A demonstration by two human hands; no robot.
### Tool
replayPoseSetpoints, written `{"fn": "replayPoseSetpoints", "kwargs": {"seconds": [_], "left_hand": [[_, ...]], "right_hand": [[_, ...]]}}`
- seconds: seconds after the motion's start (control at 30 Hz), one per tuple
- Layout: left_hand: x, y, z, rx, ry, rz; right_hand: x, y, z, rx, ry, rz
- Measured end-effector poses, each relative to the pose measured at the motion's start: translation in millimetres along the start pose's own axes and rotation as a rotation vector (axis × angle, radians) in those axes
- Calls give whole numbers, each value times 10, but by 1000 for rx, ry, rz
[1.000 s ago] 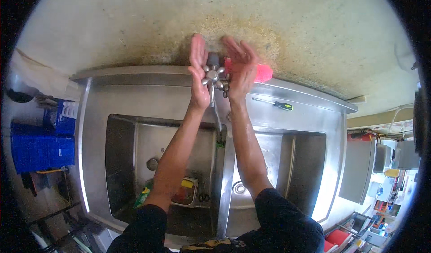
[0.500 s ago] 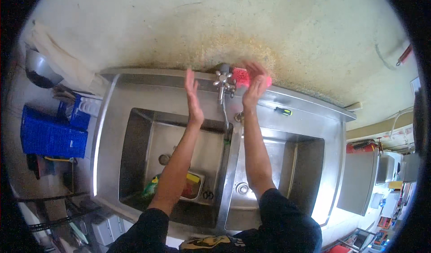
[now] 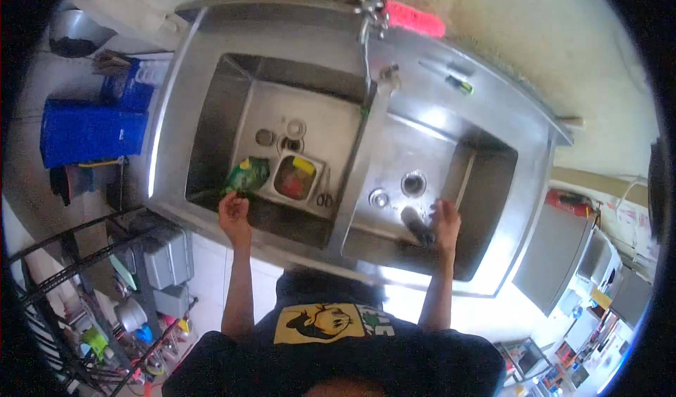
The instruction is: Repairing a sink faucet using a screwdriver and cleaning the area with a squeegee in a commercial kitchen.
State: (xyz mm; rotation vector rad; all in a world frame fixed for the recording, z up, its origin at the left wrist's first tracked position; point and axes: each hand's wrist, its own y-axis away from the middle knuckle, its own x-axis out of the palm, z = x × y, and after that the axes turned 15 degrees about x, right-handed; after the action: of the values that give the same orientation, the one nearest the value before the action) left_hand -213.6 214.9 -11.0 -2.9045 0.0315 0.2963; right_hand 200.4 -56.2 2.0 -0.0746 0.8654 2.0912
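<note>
My left hand [image 3: 234, 214] hovers at the front edge of the left basin, its fingers loosely bent and apart, with nothing visible in them. Just beyond its fingertips lies a green packet [image 3: 246, 176] with a yellow patch. Beside the packet, a small square steel pan [image 3: 294, 198] holds a yellow block [image 3: 303, 165] and something reddish. Over the right basin [image 3: 486, 207], my right hand [image 3: 445, 222] has its fingers slightly spread and seems to hold nothing. A dark elongated shape [image 3: 417, 227] shows next to it; I cannot tell whether it is an object or a shadow.
A tap [image 3: 370, 18] rises at the back between the basins, beside a bright pink item [image 3: 415, 18]. A green-and-black handled tool [image 3: 459, 84] lies on the right ledge. Scissors [image 3: 324, 198] rest near the pan. Blue crates [image 3: 95, 131] stand left, a black rack [image 3: 77, 270] nearer.
Both hands have come down and back from near the tap toward the front of the basins, moving farther apart. The view has tilted lower, showing my shirt and more of both basins.
</note>
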Motion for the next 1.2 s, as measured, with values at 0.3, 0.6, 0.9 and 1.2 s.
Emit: {"fn": "replayPoseSetpoints", "kwargs": {"seconds": [0.3,0.6,0.9,1.2], "left_hand": [[-504,825,-446,-2,-34,100],[-1331,1650,-262,-235,-426,224],[-1260,1587,-406,-75,-503,491],[-1412,1568,-493,-283,-362,246]], "right_hand": [[-411,1023,-1092,-37,310,546],[-252,1365,-1124,153,226,931],[-491,1296,-1518,224,-150,591],[-534,661,-854,-169,534,248]]}}
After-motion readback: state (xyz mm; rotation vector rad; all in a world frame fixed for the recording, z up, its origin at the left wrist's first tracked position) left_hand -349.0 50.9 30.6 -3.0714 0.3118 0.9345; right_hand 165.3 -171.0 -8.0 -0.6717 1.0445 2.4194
